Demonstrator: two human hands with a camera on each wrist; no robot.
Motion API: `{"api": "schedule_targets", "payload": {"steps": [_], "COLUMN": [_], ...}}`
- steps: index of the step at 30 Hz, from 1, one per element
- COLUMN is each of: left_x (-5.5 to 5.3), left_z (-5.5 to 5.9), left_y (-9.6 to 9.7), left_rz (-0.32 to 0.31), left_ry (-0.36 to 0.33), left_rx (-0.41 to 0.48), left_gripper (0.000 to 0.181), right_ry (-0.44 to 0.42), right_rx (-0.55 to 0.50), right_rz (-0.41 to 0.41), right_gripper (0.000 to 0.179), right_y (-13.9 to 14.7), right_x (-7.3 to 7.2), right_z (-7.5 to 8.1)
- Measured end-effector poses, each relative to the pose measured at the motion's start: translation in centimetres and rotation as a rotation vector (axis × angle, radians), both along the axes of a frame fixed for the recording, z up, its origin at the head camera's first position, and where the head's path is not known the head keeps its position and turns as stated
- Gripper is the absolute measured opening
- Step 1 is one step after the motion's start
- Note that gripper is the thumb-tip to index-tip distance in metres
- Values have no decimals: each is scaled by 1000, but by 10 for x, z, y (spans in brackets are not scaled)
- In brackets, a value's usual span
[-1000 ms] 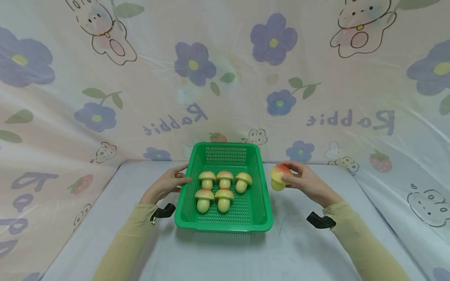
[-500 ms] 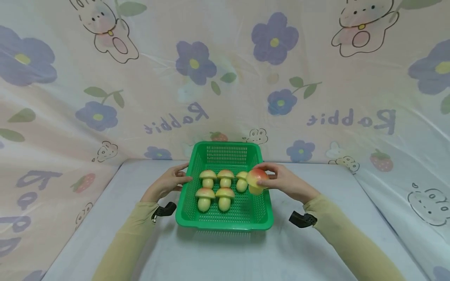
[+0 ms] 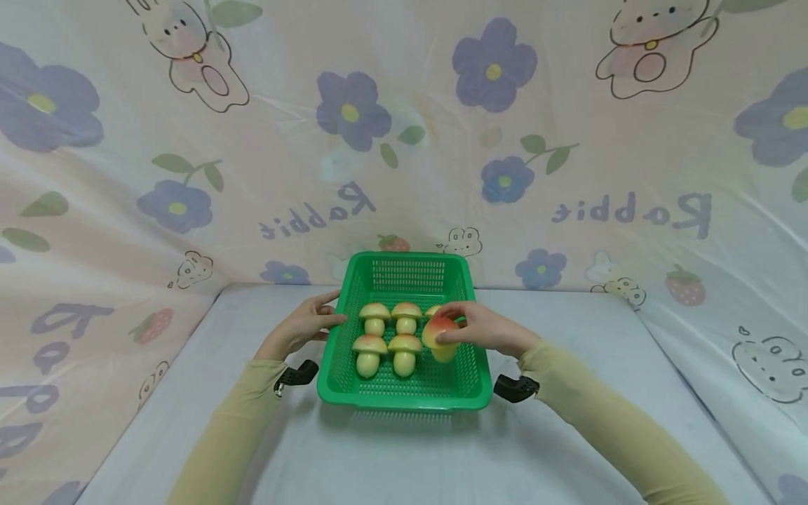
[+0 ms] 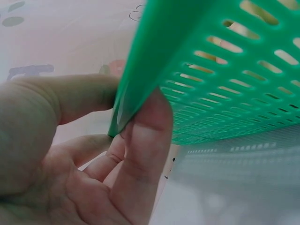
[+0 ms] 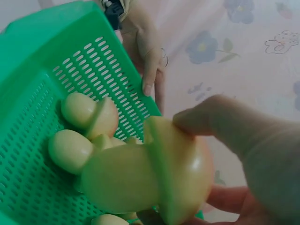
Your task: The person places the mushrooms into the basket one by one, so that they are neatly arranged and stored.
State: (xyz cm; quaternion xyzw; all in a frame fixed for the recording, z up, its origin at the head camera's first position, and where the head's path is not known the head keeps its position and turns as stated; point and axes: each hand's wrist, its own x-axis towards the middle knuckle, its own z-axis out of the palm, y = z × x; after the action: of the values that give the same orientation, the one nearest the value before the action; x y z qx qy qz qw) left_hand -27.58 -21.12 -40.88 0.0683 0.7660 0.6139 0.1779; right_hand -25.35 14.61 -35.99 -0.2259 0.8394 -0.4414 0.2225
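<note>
My left hand [image 3: 304,328] pinches the left rim of a green plastic basket [image 3: 404,402]; in the left wrist view, thumb and fingers [image 4: 145,140] lie on either side of that rim. Over the basket's right part, my right hand [image 3: 482,327] grips a toy mushroom [image 3: 438,341] by its red-tinged yellow cap. Its pale stem [image 5: 119,178] points away from the palm in the right wrist view. Several similar mushrooms [image 3: 404,354] lie inside, in two rows with their caps toward the back. The held one partly covers another mushroom [image 3: 433,310] in the back row.
The basket stands on a table with a white cover [image 3: 404,463]. Behind and beside it hangs a cloth [image 3: 416,161] printed with flowers and rabbits. Each wrist carries a black camera mount [image 3: 517,388] near the sleeve cuff.
My right hand has carried the mushroom leftward, from beside the basket to inside its outline, and slightly lower in the view. My left hand keeps its place on the rim.
</note>
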Motion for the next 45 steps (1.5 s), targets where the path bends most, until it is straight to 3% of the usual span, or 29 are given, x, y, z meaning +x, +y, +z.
{"api": "schedule_targets", "payload": {"steps": [17,23,34,38,45], "left_x": [1,2,2,2,3], "left_z": [-1,0,-1,-1,-3], "left_y": [1,2,1,1,0], "left_rz": [-4,-4,13,4,12], "left_ry": [10,8,14,18,19], "left_rx": [-20,-24,-25,-32,-26], "left_gripper": [76,77,77,77,76], "right_ry": [48,35,118,141,113], "right_rx": [240,266,422,479,548], "right_rz": [50,114,166,173,175], "right_gripper": [49,34,34,24,30], "right_y": [-15,-20,-26,-30,-35], "right_x": [-16,-22,-26,-27,-26], "right_z": [-2,-6,-2,-1,-1]}}
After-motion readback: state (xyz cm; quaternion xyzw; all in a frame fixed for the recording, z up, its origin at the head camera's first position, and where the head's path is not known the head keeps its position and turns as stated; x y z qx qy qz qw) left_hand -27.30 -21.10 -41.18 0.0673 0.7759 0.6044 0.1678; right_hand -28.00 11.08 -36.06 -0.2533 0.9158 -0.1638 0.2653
